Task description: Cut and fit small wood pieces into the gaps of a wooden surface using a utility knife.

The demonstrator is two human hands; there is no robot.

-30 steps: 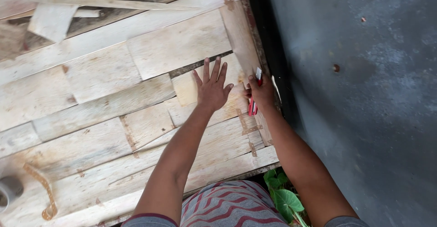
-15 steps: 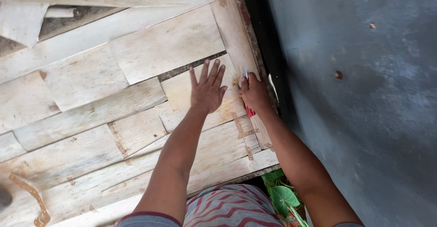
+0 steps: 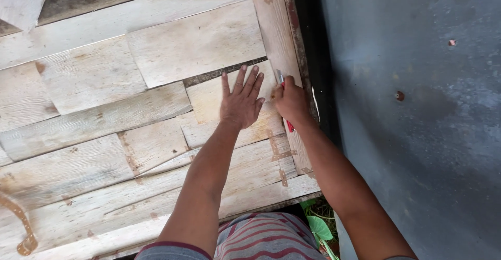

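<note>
Two bare hands work near the right edge of a patchwork surface of pale thin wooden veneer sheets [image 3: 193, 43]. The left hand [image 3: 241, 101] lies flat with its fingers spread, palm down, pressing on a small pale rectangular veneer piece [image 3: 209, 101] that sits in the layer beside a dark gap. The right hand [image 3: 290, 101] is just beside it, closed around a slim red-handled cutting tool [image 3: 286, 103]; the tool's light-coloured tip pokes out above the knuckles and a bit of red handle shows below the wrist, while the middle is hidden inside the fist. The tip rests near the seam between the small piece and a narrow upright veneer strip [image 3: 276, 30] that runs along the edge. Whether the tip touches the wood cannot be told from this angle. Nothing here serves as a container; the sheets simply overlap each other, some joined by brownish tape patches [image 3: 279, 153]. To the right is a dark grey flat surface [image 3: 417, 135] with a small reddish spot, separated from the wood by a black shadowed band. At the lower edge a red and grey striped garment [image 3: 266, 239] and a few green leaves [image 3: 318, 228] are partly cut off. A curled brown strip [image 3: 21, 223] lies at the lower left corner, also cut off by the frame.
</note>
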